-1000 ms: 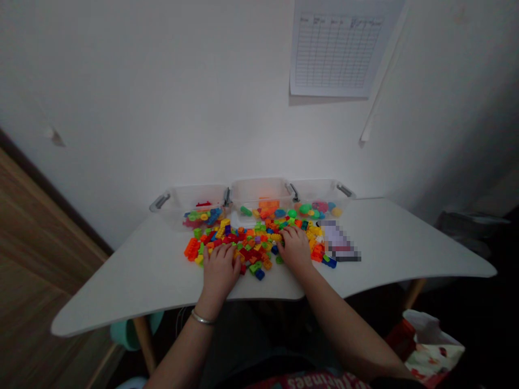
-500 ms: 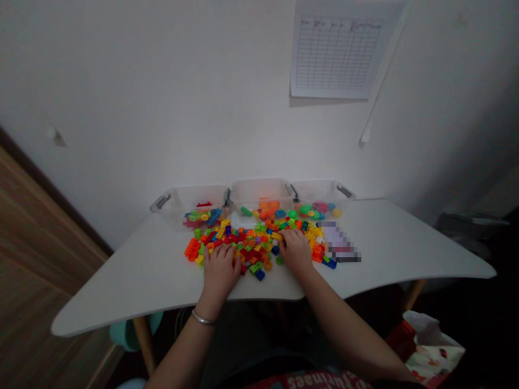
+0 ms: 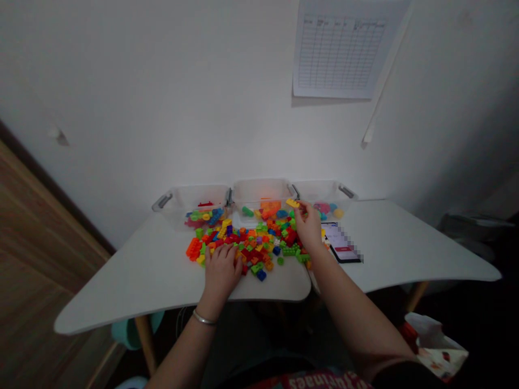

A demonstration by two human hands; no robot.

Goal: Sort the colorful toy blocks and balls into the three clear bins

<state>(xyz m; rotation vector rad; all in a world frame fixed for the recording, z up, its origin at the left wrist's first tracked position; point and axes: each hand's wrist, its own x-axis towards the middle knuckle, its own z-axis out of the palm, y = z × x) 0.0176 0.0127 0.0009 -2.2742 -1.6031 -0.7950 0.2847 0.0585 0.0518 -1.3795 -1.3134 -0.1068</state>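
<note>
1. Yellow brick (image 3: 292,203), studded plastic, is now raised in the right hand (image 3: 310,227), before the clear bins (image 3: 263,187); half a second ago that hand lay on the pile (image 3: 251,252).
2. Right fingers pinch its end, nearly closed.
3. Left hand (image 3: 221,266) stays on the pile, fingers loosely spread; whether they grip anything, I cannot tell.
4. Pile looks glossy, blocky on the smooth white worktop (image 3: 141,275).

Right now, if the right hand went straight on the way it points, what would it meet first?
Likely the grey latch between the middle bin and right bin, ahead of the yellow brick held by the right hand; depth is unclear, so the hand might pass above.
</note>
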